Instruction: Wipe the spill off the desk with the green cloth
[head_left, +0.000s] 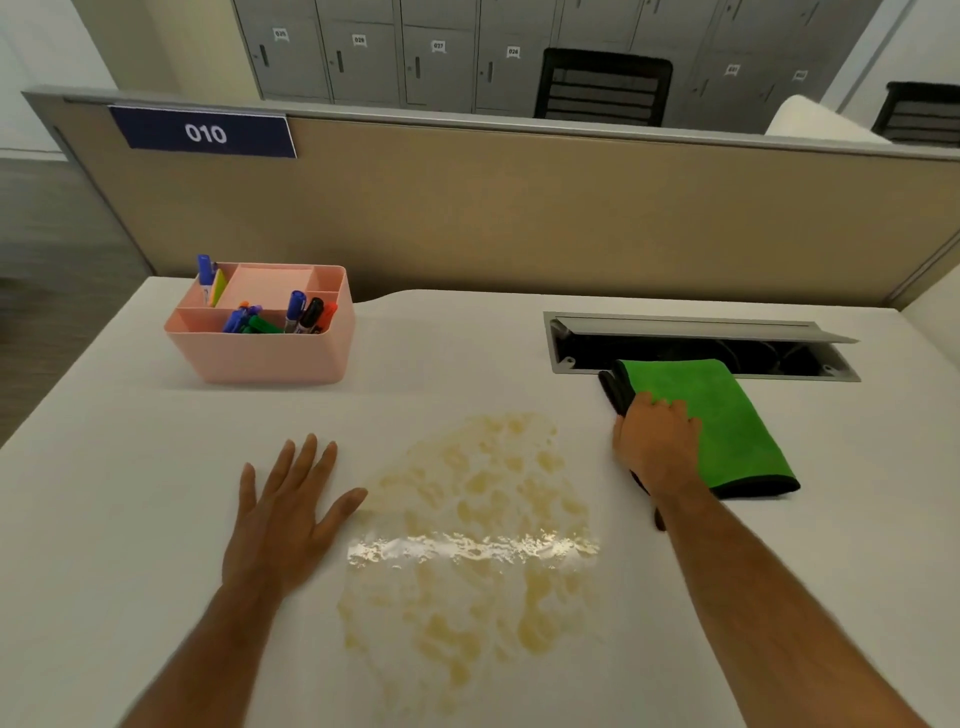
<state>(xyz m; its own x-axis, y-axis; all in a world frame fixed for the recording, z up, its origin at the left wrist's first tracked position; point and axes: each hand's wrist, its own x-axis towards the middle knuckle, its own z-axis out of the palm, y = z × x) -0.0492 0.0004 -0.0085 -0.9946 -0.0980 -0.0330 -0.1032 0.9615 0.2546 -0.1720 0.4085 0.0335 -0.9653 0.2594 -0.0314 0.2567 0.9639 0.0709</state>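
Yellow spill (467, 540) on surface (130, 493) between both hands. Left hand (283, 512) flat, fingers spread. Right hand (657, 439) fingers curl on cloth (727, 415) edge.

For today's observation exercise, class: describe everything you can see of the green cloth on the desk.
The green cloth looks like soft, plush microfibre, bright green with a dark black edging. It lies folded flat on the white desk, right of the yellowish spill and apart from it. Its far end overlaps the open cable hatch. The right hand rests on its near left part, fingers curled over the fabric; it is not lifted.
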